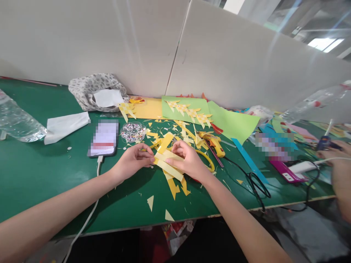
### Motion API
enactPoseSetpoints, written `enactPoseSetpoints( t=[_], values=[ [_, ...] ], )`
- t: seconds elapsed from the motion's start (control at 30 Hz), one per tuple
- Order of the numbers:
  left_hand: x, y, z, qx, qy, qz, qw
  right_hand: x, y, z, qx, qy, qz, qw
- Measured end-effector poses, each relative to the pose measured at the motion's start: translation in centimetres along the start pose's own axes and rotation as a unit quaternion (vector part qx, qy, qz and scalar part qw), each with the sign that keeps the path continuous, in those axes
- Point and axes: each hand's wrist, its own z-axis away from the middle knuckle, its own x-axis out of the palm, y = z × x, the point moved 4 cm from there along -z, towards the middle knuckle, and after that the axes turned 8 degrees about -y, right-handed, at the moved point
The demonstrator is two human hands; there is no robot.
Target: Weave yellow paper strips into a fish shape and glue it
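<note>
Phone screen [104, 137] — blurred; co-worker's arm [341, 182] — cut off

From here I count two hands at work, a left hand [139, 156] and a right hand [189, 159], with one woven paper piece [168, 164] between them. A neighbour shows one hand [336, 150]. On the tabletop [49, 171]: two plastic bottles [20, 120], two green sheets [233, 120], one glue gun [215, 142], one patterned cloth bag [80, 93], one round case [133, 132], one blue strip [248, 159], and two pale triangles [150, 203] near the front edge. The yellow scraps [189, 140] are too many to count.
</note>
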Motion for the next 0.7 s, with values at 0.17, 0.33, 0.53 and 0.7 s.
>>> enactPoseSetpoints(
  t=[0.17,0.33,0.53,0.7],
  values=[
    [0.1,0.1,0.1,0.0,0.001,-0.004,1.0,0.4,0.3,0.0,0.021,-0.024,-0.019,0.999],
    [0.4,0.3,0.3,0.011,-0.017,-0.021,1.0,0.5,0.1,-0.1,0.017,-0.01,0.021,1.0],
    [0.5,-0.1,0.2,0.011,-0.035,-0.03,0.999,0.6,-0.1,0.0,0.014,-0.019,0.011,1.0],
    [0.3,-0.5,0.0,0.01,-0.034,-0.043,0.998,1.0,-0.1,0.3,0.028,-0.029,0.047,0.998]
  ],
)
